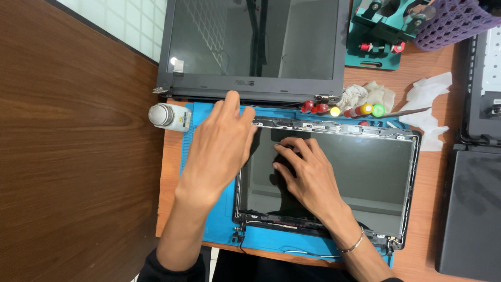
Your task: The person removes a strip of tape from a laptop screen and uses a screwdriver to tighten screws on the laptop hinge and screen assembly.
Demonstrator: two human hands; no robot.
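Bezel is already off the laptop screen assembly (pixel 334 177) that lies flat on the blue work mat (pixel 214 230): the bare edge of the glossy panel, its thin metal side frame, the hinges (pixel 395 243) at the near corners and loose thin cables along the near edge all show. The panel itself sits in its back cover, not lifted out, so the work looks partway through at most.

The left hand (pixel 219 149) lies palm down, fingers spread fairly wide, over the panel's far left corner and the mat beside it; it grips nothing that can be seen. The right hand (pixel 308 177) rests on the glass with fingers bent, fingertips pressing near the upper middle of the panel, holding nothing either.

Just beyond the mat stands a second laptop lid (pixel 255 47) with its frame on. A small white bottle (pixel 168 116) sits at the mat's far left corner, and colour-capped screwdrivers (pixel 355 110) lie untouched beside crumpled tissues (pixel 365 95) on the wooden surface (pixel 78 156).
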